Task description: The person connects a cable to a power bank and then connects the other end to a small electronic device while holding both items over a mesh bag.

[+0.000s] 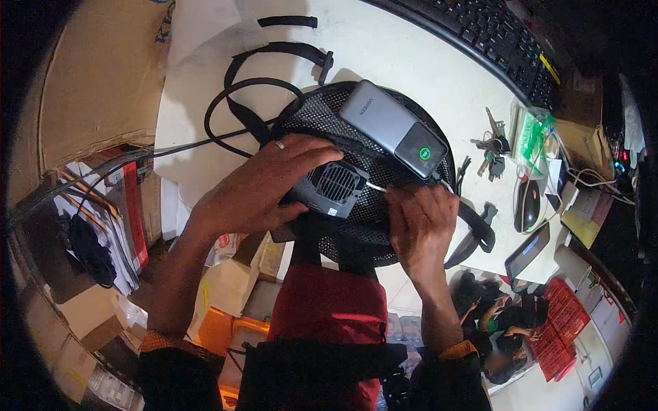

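Observation:
A black mesh pouch or pack [313,115] with straps lies on the white tabletop [190,149] in front of me. My left hand [252,187] is around a black vented device [339,182], fingers over its top edge and thumb at its lower left corner. From the device's right side runs a short white cable [377,187]. My right hand [424,221] pinches this cable, its fingertips partly hidden. Just above that hand, a grey UGREEN power bank [372,115] rests on the mesh with its round green display lit. A plug sits at its lower end.
A black cable [208,126] loops off leftward, beside a loose strap [288,49]. To the right are keys [494,144], a computer mouse [527,205] and a phone [528,251]. A keyboard [483,41] borders the far side. Another person [504,318] is at lower right.

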